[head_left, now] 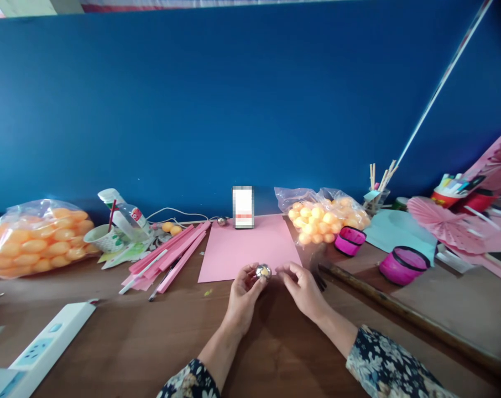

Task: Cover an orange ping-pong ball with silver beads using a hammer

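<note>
A small shiny metallic ball [263, 271] with a yellowish patch is held between the thumb and fingers of my left hand [246, 292], over the front edge of a pink sheet [250, 249]. My right hand [302, 287] is just to the right of the ball, apart from it, its thumb and forefinger bent toward each other. Whether anything small sits at those fingertips is too blurred to tell. Behind both hands, a phone-like object [243, 207] stands upright at the back of the sheet, its screen blurred.
Pink strips [171, 257] and a bag of orange balls [38, 240] lie left; another bag [323, 218] lies back right. Magenta cups [403, 265], a wooden stick [400, 309] and pink paper fans [445, 224] are right. A power strip [53, 342] lies front left.
</note>
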The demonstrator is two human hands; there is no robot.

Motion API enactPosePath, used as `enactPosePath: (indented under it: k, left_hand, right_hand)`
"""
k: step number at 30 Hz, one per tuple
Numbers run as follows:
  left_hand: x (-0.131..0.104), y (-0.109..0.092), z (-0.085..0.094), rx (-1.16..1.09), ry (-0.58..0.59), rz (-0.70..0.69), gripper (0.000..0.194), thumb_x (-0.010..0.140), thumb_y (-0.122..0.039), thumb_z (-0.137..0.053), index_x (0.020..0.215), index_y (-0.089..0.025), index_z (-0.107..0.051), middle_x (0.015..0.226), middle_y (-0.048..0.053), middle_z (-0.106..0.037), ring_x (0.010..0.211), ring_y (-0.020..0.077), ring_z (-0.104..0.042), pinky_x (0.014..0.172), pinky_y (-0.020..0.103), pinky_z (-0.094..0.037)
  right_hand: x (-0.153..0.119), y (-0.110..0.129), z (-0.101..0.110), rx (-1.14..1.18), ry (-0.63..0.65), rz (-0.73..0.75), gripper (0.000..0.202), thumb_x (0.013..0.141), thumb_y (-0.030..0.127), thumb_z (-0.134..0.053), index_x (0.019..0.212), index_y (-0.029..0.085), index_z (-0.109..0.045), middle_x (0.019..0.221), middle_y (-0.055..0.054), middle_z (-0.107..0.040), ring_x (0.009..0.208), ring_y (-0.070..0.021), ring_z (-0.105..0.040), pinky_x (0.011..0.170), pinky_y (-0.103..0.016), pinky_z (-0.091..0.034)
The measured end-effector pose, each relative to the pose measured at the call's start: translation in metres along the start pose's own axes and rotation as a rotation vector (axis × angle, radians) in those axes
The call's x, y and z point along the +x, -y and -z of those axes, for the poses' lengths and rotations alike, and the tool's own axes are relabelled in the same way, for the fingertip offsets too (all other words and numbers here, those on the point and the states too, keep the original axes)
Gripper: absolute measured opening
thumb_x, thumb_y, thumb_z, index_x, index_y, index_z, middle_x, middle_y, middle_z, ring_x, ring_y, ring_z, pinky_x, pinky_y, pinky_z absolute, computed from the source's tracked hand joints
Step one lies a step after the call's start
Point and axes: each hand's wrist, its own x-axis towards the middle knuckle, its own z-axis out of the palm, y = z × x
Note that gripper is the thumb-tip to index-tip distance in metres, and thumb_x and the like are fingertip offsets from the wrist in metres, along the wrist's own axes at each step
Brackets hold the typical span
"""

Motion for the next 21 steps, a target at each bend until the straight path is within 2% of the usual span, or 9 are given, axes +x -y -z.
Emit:
enactPosePath:
  k: [4,10,16,21]
  left_hand:
    - [0.0,-0.002,-0.001,-0.042,0.003,0.03,0.043,0.07,-0.024,-0.067,0.11,-0.019,-0.055,0.1,0.006,-0.065,0.096,0.0168,-0.059,0.091,0.033,-0.042]
    - [-0.001,-0.003,-0.002,-0.019,0.019,0.046,0.046,0.067,-0.023,-0.07,0.11,-0.019,-0.056,0.102,0.007,-0.066,0.095,0.0175,-0.06,0.093,0.034,-0.041]
    - [-0.001,-0.002,-0.002,0.026,0.045,0.044,0.043,0.066,-0.021,-0.07,0.106,-0.018,-0.057,0.098,0.007,-0.067,0.092,0.0177,-0.061,0.09,0.035,-0.042]
    - [-0.002,-0.004,-0.004,0.036,0.032,0.02,0.038,0.064,-0.021,-0.071,0.1,-0.018,-0.06,0.098,0.006,-0.067,0.093,0.0169,-0.06,0.09,0.032,-0.042]
  right_hand:
    - [0.0,0.003,-0.002,0.185,-0.005,-0.143,0.017,0.081,0.034,-0.053,0.081,0.018,-0.059,0.07,0.0,-0.061,0.063,-0.0146,-0.056,0.062,-0.026,-0.046]
    - [-0.002,0.008,-0.006,0.427,-0.001,-0.208,0.023,0.075,0.041,-0.059,0.08,0.018,-0.058,0.074,0.0,-0.06,0.066,-0.0135,-0.056,0.064,-0.026,-0.048]
    - [-0.004,0.012,-0.006,0.474,0.039,-0.228,0.022,0.076,0.04,-0.059,0.077,0.018,-0.057,0.075,0.0,-0.058,0.069,-0.0128,-0.054,0.065,-0.024,-0.047]
    - [-0.004,0.013,-0.006,0.466,0.036,-0.212,0.023,0.077,0.041,-0.058,0.078,0.018,-0.057,0.074,0.0,-0.056,0.068,-0.0131,-0.052,0.062,-0.023,-0.046]
